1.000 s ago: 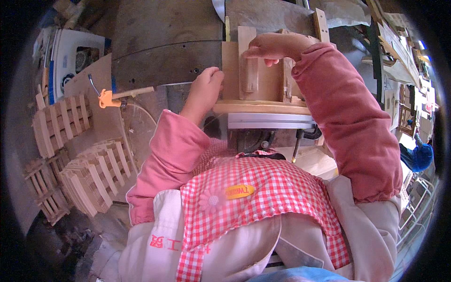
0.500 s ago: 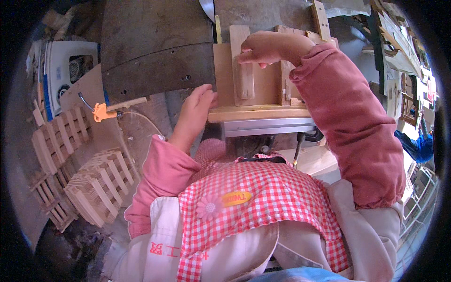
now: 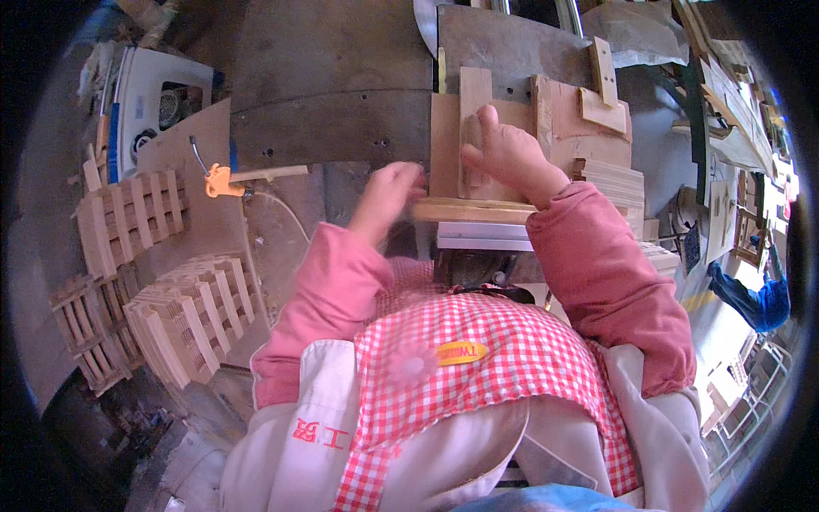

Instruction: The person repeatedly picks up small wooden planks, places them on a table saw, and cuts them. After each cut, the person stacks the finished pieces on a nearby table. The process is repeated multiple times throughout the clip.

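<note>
My right hand (image 3: 512,158) is over a wooden sled on the dark metal saw table (image 3: 333,128). Its thumb and a finger are spread apart, near a long wooden strip (image 3: 474,90) with a small block on it; whether the palm touches the block is hidden. Along the sled's near edge runs a thick wooden rail (image 3: 473,211). My left hand (image 3: 388,200), smeared by motion, hovers by the rail's left end with its fingers bent. What those fingers hold, if anything, does not show. Part of a round saw blade (image 3: 426,24) shows at the table's far side.
Right of the sled lie a board with two holes (image 3: 604,72), a short wood piece (image 3: 602,111) and stacked strips (image 3: 610,183). Slatted wood stacks (image 3: 192,316) stand at the left, below an orange air gun (image 3: 220,181) on a hose. A person in blue (image 3: 755,299) is at far right.
The view has shifted, so the table sits further right. My right hand has drawn nearer to me along the strip, its finger lifting. My left fingers, stretched before, are now bent.
</note>
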`<state>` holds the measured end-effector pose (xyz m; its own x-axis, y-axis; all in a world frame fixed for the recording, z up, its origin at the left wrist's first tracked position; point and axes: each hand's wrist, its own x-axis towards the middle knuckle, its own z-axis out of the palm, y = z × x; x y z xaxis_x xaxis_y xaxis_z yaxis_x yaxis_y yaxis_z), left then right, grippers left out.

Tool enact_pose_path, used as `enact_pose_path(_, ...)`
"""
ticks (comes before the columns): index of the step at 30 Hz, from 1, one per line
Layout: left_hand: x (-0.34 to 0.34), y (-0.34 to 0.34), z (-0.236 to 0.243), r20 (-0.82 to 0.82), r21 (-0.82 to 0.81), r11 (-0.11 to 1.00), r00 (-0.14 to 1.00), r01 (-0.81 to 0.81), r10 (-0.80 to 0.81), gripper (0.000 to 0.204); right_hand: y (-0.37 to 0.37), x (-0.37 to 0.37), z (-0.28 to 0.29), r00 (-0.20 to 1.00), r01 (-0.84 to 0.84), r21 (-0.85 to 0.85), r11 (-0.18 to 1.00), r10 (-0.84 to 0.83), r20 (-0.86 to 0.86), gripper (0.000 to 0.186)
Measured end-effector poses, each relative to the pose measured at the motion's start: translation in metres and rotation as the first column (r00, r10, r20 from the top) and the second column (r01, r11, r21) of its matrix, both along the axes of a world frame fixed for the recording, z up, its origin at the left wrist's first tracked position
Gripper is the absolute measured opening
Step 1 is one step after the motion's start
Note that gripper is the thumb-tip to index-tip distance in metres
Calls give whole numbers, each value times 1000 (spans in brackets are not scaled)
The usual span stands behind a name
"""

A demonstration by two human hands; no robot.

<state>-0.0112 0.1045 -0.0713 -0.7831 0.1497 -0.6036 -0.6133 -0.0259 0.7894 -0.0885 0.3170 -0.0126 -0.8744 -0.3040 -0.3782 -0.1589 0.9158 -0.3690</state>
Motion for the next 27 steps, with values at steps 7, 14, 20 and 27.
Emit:
enact_pose_path(7, -22, 10, -19, 24, -448, 820, 921, 357, -388, 40, -6, 5, 2, 998, 46, 3, 999, -46, -42, 52)
enact_pose_path(14, -31, 5, -7, -12, -417, 790, 866, 450, -499, 40, -7, 3, 2, 998, 67, 3, 998, -67, -7, 51)
enact_pose_path(20, -38, 1, -7, 97, -458, 632, 742, 625, -664, 38, -7, 3, 2, 998, 66, 11, 998, -66, -11, 52)
enact_pose_path(27, -38, 3, -2, 113, -470, 635, 755, 613, -646, 41, -8, 4, 5, 998, 60, 4, 998, -60, -14, 54)
